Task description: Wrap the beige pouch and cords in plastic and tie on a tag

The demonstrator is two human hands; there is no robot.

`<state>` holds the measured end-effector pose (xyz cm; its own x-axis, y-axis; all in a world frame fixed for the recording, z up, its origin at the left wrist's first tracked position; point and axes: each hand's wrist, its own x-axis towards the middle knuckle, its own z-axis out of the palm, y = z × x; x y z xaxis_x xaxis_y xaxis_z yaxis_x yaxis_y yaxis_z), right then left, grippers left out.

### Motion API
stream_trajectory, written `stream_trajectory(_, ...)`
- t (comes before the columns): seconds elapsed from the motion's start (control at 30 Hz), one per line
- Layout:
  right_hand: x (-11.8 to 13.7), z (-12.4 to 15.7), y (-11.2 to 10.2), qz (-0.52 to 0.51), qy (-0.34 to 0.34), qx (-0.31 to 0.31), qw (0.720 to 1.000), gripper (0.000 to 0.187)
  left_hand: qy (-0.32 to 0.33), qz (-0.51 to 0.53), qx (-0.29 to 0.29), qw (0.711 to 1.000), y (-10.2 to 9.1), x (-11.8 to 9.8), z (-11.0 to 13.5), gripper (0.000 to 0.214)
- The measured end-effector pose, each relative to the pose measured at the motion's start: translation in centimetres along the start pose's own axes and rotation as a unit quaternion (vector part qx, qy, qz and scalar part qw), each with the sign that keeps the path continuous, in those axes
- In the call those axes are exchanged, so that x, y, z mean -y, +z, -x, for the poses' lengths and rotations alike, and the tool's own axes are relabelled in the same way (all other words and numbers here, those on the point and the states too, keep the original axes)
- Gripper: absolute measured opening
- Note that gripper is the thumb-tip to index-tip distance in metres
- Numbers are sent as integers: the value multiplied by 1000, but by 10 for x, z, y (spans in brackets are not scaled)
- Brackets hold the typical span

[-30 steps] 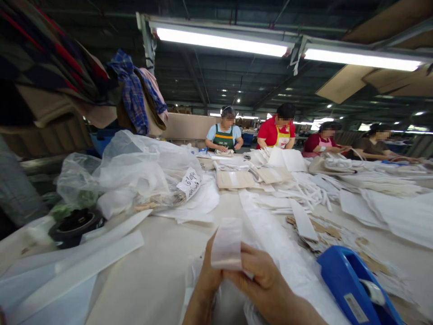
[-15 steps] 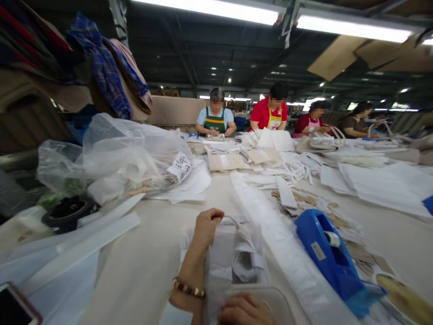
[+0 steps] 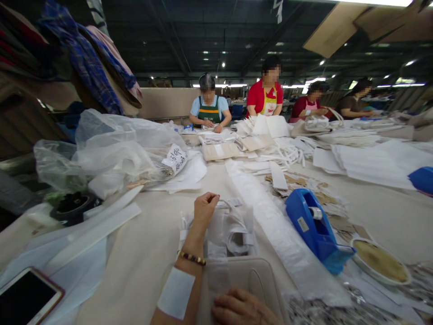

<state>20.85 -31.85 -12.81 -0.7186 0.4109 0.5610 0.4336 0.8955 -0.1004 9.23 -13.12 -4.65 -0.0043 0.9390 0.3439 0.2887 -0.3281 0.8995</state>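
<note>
My left hand (image 3: 204, 209) reaches forward over the table, its fingers curled down and pinching the top edge of a small pile of white handle strips in clear wrap (image 3: 233, 230). A beaded bracelet and a white patch sit on that forearm. My right hand (image 3: 238, 308) lies at the bottom edge, fingers bent and pressing on a beige flat pouch (image 3: 252, 282) in front of me. A blue tape dispenser (image 3: 313, 228) stands to the right of the pile.
A phone (image 3: 27, 298) lies at bottom left beside long white strips (image 3: 91, 232). Clear plastic bags (image 3: 118, 151) pile up at left. A round dish (image 3: 380, 262) sits at right. Several people work across the table amid white sheets and bags (image 3: 368, 160).
The view has tilted down. My hands held up a white strip a second ago; my left hand has since gone down onto the pile and my right onto the pouch.
</note>
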Motion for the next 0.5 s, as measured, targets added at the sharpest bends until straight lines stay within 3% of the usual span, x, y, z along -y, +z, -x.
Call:
stream_trajectory(0.1, 4, -4, -12, 30, -38, -8, 999, 22, 54, -34, 9, 998, -1, -20, 8, 17)
stream_trajectory(0.17, 7, -6, -21, 30, -46, 21, 998, 22, 101, -61, 35, 992, -6, -36, 23, 14)
stream_trajectory(0.27, 12, -7, -29, 27, -27, 62, 997, 23, 166, -100, 73, 978, -23, -48, 65, 10)
stream_trajectory(0.33, 13, -7, -31, 25, -18, 74, 997, 21, 218, -147, 86, 961, -38, -43, 100, 14)
stream_trajectory(0.43, 15, -6, -31, 15, -16, 76, 997, 20, 346, -308, 107, 880, -60, -21, 148, 29)
stream_trajectory(0.5, 17, -7, -33, 9, -16, 80, 997, 17, 397, -374, 119, 830, -71, -6, 168, 39)
